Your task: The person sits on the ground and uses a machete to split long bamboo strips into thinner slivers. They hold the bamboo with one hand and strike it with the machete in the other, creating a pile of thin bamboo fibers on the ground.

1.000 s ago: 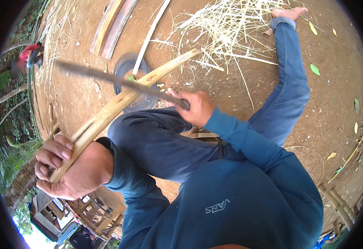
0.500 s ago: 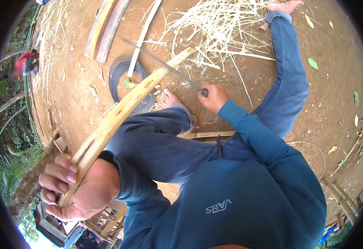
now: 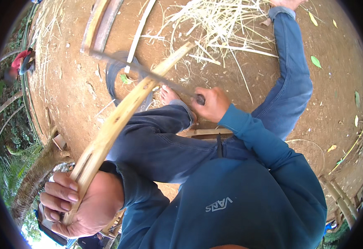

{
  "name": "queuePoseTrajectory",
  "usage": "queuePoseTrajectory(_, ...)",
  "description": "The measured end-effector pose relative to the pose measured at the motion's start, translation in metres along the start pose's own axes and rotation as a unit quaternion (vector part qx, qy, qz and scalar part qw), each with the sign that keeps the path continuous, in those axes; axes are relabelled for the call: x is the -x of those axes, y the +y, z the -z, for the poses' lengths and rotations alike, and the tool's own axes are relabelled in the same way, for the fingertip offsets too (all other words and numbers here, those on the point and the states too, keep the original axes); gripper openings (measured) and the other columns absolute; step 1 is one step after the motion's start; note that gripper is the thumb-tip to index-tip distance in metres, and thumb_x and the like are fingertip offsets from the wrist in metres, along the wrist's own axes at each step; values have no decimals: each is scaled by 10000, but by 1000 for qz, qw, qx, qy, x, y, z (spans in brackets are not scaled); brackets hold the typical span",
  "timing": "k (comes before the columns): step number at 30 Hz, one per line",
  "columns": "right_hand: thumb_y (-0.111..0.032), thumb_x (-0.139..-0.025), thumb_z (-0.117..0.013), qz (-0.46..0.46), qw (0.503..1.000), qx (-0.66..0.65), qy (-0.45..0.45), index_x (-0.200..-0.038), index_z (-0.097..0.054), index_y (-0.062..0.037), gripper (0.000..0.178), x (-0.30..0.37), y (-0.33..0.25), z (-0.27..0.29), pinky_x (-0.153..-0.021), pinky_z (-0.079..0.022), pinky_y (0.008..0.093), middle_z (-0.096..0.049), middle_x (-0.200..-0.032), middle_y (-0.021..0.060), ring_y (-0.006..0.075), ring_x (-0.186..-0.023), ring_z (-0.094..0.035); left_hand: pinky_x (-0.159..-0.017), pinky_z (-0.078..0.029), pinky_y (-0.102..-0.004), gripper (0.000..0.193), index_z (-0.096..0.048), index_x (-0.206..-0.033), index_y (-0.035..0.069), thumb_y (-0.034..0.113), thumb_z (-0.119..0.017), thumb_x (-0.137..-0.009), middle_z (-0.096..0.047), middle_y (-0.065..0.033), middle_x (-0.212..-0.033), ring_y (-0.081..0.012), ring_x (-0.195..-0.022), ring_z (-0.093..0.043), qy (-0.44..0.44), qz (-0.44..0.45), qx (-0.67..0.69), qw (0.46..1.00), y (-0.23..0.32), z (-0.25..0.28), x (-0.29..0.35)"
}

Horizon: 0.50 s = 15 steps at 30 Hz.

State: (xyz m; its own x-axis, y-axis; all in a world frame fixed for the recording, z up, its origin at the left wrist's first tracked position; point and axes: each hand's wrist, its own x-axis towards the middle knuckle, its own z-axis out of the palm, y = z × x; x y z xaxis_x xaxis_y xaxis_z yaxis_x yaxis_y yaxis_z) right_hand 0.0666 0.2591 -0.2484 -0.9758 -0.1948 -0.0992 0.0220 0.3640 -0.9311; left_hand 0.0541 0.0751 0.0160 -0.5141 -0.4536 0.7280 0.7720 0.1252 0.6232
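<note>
A long, pale yellow strip of wood or split bamboo slants up and to the right across my lap. Its near end is in my left hand, the fingers wrapped round it. My right hand grips the dark handle of a long-bladed knife. The blade reaches up and to the left, crossing the strip some way below its far tip, and looks slightly blurred. Dark knots mark the strip, and a split runs along it close to my left hand.
Pale thin shavings lie heaped on the dirt ground ahead. A coil of dark wire or cord rests by my foot. Two long planks and a light strip lie beyond. A person in red is far left.
The knife has moved left and down along the strip, from near its far end to farther toward my left hand. My left hand, with the strip, has shifted slightly down.
</note>
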Motion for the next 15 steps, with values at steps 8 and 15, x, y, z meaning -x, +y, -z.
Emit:
queuePoseTrajectory(8,-156,-740,-647,-23,998,-56,-10,-719,-554,-43,148,4,10,-5,-464,-412,411,-523,-547,170,349,-512,-570,-454,-253,-282,222,-403,-742,109,271,-541,-802,-304,-2,-574,-130,-462,-299,-23,24,11,999,-4,8,-6)
queuePoseTrajectory(15,-166,-736,-649,45,997,-49,-34,-715,-556,-47,153,18,-11,6,-469,-412,420,-521,-543,168,353,-510,-569,-449,-251,-283,223,-408,-731,118,286,-544,-787,-309,-1,-573,-130,-463,-305,7,11,1,1000,-1,-1,1)
